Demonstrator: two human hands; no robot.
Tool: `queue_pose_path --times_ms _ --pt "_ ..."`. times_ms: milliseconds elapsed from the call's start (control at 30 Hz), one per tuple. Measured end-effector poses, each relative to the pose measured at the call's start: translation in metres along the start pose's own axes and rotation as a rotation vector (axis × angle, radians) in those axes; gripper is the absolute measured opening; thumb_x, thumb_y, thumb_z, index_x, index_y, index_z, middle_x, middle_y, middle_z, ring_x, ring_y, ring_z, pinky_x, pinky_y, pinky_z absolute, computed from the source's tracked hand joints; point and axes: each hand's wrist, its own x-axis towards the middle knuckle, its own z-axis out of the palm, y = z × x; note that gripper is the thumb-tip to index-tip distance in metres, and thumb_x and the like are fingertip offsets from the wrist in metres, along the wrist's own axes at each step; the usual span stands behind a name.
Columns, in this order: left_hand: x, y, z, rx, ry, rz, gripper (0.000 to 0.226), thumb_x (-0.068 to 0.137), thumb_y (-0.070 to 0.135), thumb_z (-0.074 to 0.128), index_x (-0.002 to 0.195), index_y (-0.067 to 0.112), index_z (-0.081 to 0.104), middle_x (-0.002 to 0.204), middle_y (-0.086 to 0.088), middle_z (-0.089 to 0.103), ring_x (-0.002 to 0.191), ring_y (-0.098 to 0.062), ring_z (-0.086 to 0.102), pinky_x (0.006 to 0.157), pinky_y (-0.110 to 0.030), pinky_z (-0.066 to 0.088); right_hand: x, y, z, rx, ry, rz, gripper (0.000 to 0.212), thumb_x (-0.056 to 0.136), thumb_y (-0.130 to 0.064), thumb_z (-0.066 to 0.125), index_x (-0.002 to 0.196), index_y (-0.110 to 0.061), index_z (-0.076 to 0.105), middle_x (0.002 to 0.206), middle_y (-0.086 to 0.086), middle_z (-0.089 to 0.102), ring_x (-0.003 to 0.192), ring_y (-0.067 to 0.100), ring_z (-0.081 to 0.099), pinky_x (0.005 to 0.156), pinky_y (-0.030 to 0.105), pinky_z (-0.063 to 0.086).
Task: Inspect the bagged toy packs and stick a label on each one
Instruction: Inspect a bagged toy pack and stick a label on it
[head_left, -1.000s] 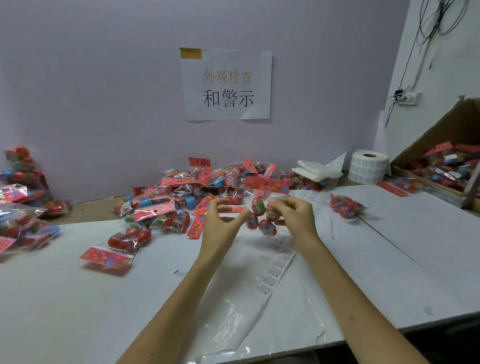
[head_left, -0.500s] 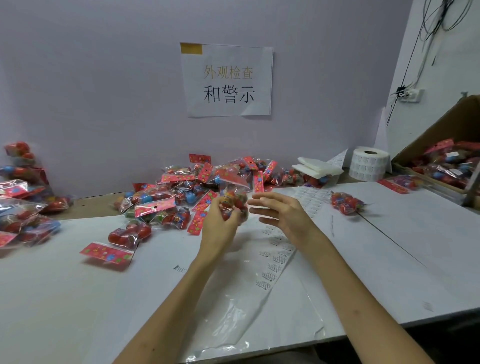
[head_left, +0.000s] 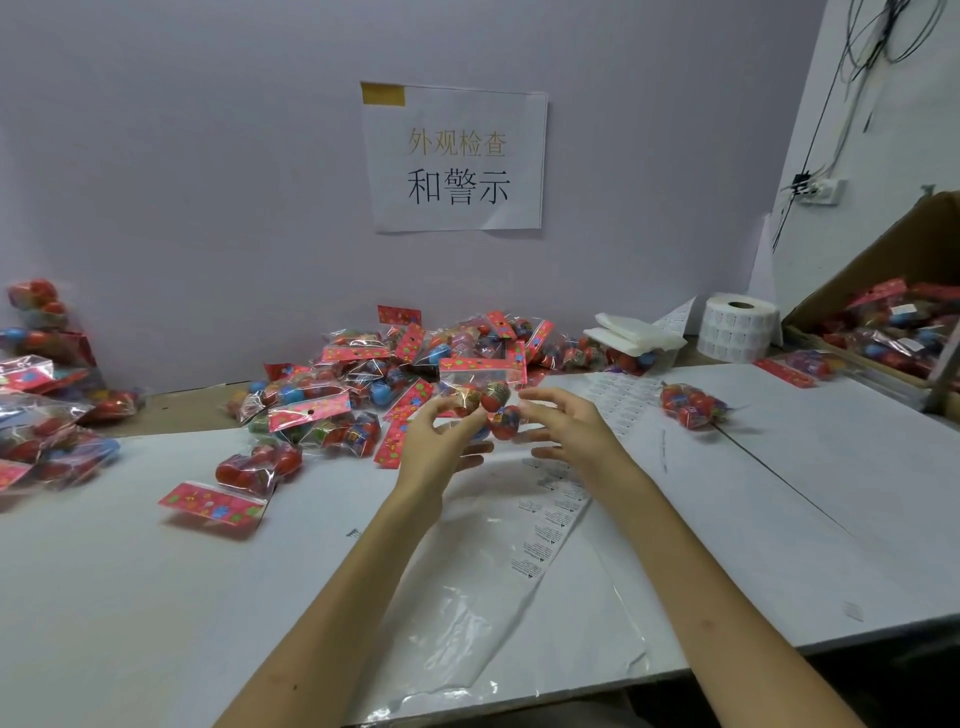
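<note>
A clear toy pack (head_left: 493, 402) of red and patterned eggs, topped by a red header card, is held upright above the table. My left hand (head_left: 441, 441) grips its lower left side with thumb and curled fingers. My right hand (head_left: 566, 431) is spread beside it, fingertips at the pack's right side. A strip of small printed labels (head_left: 550, 514) lies on the white table (head_left: 156, 597) under my right wrist and runs back toward the wall. A heap of similar packs (head_left: 363, 384) lies behind my hands.
A label roll (head_left: 737, 327) and white folded pads (head_left: 634, 332) stand at the back right. A cardboard box (head_left: 883, 260) of packs is at the far right. Single packs (head_left: 691, 405) (head_left: 244, 467) lie apart; another pile (head_left: 41, 415) is left. A clear plastic bag (head_left: 493, 597) lies near me.
The pack went from both hands' pinch into my left hand as the right let go. It now stands upright, header card on top, with my right fingertips back at its side.
</note>
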Motion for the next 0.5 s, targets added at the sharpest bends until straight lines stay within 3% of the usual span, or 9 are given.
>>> queue_pose_path --times_ms 133,200,267,400,500 --pt "-0.001 -0.009 0.0 0.299 0.117 0.238 0.049 0.091 0.017 0.075 0.126 0.025 0.042 0.109 0.002 0.063 0.081 -0.025 0.075 0.068 -0.028 0.062 0.006 0.01 -0.005 -0.241 0.118 -0.101 0.02 0.094 -0.015 0.068 0.112 -0.021 0.071 0.106 0.003 0.074 0.098 0.017 0.069 0.072 0.021 0.048" --pt "0.0 -0.013 -0.002 0.385 0.14 0.285 0.056 0.089 0.016 0.077 0.129 0.026 0.039 0.111 -0.002 0.064 0.089 -0.027 0.073 0.075 -0.038 0.064 0.008 0.014 -0.009 -0.469 0.108 -0.126 0.027 0.092 -0.012 0.067 0.117 -0.022 0.071 0.117 -0.001 0.071 0.106 0.015 0.064 0.079 0.019 0.047" --pt "0.002 -0.015 -0.003 0.44 0.155 0.275 0.066 0.087 0.018 0.079 0.138 0.021 0.036 0.118 -0.007 0.066 0.096 -0.027 0.071 0.083 -0.045 0.061 0.007 0.016 -0.013 -0.642 0.005 -0.096 0.039 0.089 -0.02 0.072 0.127 -0.026 0.067 0.133 -0.006 0.063 0.113 0.01 0.056 0.091 0.024 0.041" --pt "0.0 -0.017 -0.005 0.737 0.243 0.302 0.074 0.087 0.03 0.079 0.146 0.02 0.035 0.131 -0.005 0.064 0.11 -0.022 0.064 0.085 -0.037 0.054 0.002 0.019 -0.017 -0.879 -0.182 0.037 0.075 0.079 -0.043 0.082 0.145 -0.028 0.05 0.153 -0.008 0.045 0.137 0.016 0.045 0.108 0.033 0.037" --pt "0.001 -0.014 -0.006 0.855 0.298 0.375 0.072 0.089 0.024 0.077 0.15 0.017 0.04 0.147 -0.004 0.049 0.129 -0.025 0.054 0.103 -0.044 0.052 0.003 0.022 -0.02 -0.918 -0.174 0.063 0.078 0.08 -0.048 0.08 0.147 -0.027 0.048 0.153 -0.006 0.047 0.137 0.018 0.046 0.106 0.032 0.037"
